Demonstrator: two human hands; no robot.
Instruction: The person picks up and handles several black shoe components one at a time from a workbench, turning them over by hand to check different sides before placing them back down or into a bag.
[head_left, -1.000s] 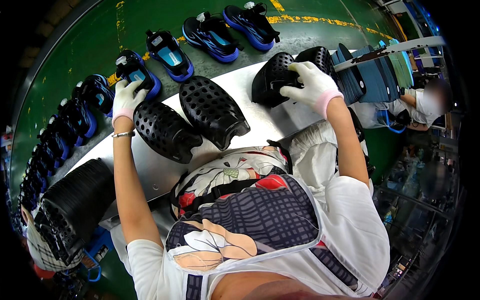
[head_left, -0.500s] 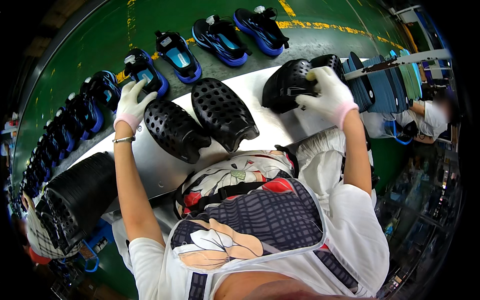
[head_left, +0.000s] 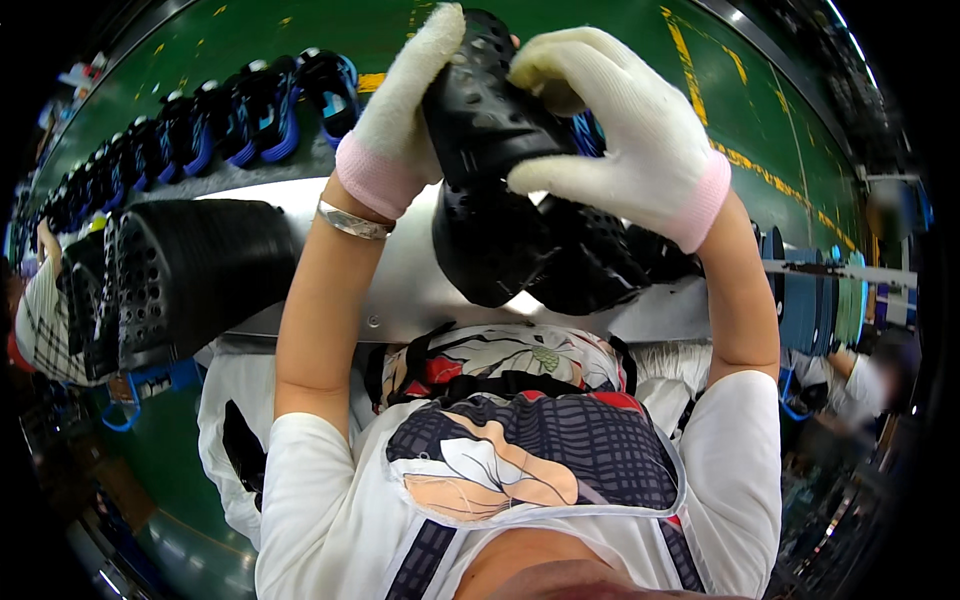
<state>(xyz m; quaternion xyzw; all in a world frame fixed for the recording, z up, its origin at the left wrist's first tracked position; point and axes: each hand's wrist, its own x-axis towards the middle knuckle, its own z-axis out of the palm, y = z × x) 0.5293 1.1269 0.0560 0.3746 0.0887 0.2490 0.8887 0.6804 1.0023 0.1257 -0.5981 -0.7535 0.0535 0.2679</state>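
Observation:
Raised in front of me, above the far edge of the table, is a black perforated plastic shoe insert. My left hand, in a white knitted glove with a pink cuff, is closed along its left side. The gloved fingers of my right hand bend over its right side, with the thumb against its lower edge; the fingertips are partly hidden. Beneath my hands more black perforated inserts lie on the metal table, partly covered by the right hand and the raised insert.
A nested stack of black inserts occupies the table's left end. Beyond the table runs a row of black-and-blue shoes. To the right stand blue insoles and pale green insoles. A person is at far right, another in plaid at far left.
My hands, apart over the table before, have come together on an insert, now lifted. The two inserts that lay at the middle have left their places. The view has shifted too.

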